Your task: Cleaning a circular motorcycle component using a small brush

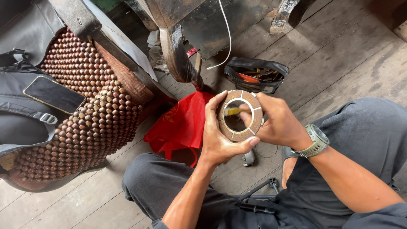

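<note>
A rusty brown ring-shaped disc with segmented friction pads is held up in front of me. My left hand grips its left and lower rim, thumb under the bottom edge. My right hand, with a green wristwatch on its wrist, holds the disc's right side and pinches a small yellow tool that pokes across the disc's central hole. My knees in grey trousers sit below both hands.
A red plastic bag lies on the plank floor. A black pouch with tools sits behind the disc. A seat with a wooden bead cover holds a phone at left. A dark metal frame and white cable stand beyond.
</note>
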